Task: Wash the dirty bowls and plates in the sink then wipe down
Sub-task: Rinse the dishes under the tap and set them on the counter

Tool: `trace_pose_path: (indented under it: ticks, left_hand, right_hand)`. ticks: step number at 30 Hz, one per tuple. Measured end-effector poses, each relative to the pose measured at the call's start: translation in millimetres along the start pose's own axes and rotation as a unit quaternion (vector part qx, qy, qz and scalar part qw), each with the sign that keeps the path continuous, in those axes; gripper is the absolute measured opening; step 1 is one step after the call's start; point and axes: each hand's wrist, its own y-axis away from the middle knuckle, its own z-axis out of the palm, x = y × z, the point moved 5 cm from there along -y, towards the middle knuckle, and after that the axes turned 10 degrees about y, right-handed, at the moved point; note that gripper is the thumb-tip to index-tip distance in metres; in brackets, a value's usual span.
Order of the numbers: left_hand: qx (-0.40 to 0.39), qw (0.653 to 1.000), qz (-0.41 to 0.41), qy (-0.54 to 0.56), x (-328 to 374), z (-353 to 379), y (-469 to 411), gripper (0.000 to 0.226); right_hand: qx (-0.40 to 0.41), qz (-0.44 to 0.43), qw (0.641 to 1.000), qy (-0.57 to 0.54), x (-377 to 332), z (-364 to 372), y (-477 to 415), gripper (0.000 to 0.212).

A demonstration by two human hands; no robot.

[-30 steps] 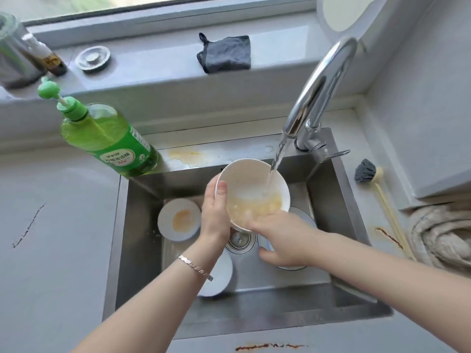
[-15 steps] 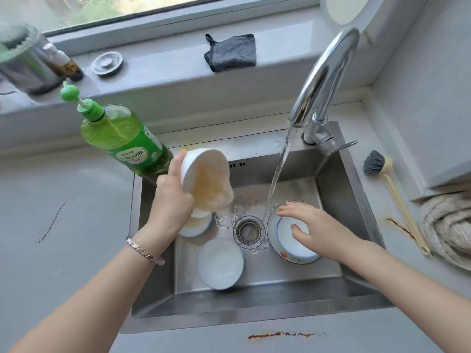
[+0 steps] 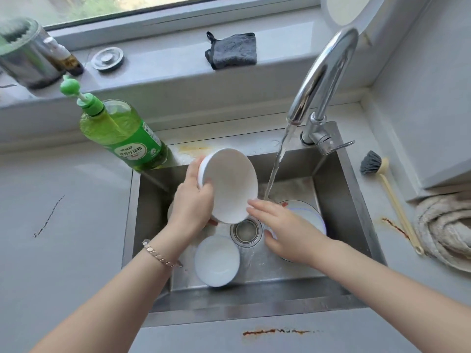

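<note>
Rinsing, I'd say: the left hand [image 3: 192,202] has its grip curled round a tilted bowl [image 3: 229,187] over the sink [image 3: 339,200], left of the running water [image 3: 276,164]. The right hand [image 3: 285,233], fingers spread, sits beside its rim. Next, the bowl likely needs that water.

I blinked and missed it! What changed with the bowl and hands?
The left hand carried the bowl left, out of the stream, and tipped out its yellowish water. The right hand let go, touched the plate, and now reaches back for the bowl's rim. The tap keeps running; the small bowl stayed put.
</note>
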Motion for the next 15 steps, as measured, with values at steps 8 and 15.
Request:
trace_pose_path:
  ticks: [8, 15]
  left_hand:
    - [-0.069, 0.99, -0.011, 0.12, 4, 28, -1, 0.026]
    - [-0.228, 0.966, -0.082, 0.087, 14, 42, 1, 0.025]
  right_hand:
    - [-0.1, -0.173, 0.975, 0.1, 16, 4, -11, 0.069]
    - [-0.1, -0.301, 0.877, 0.362, 40, -26, -53, 0.093]
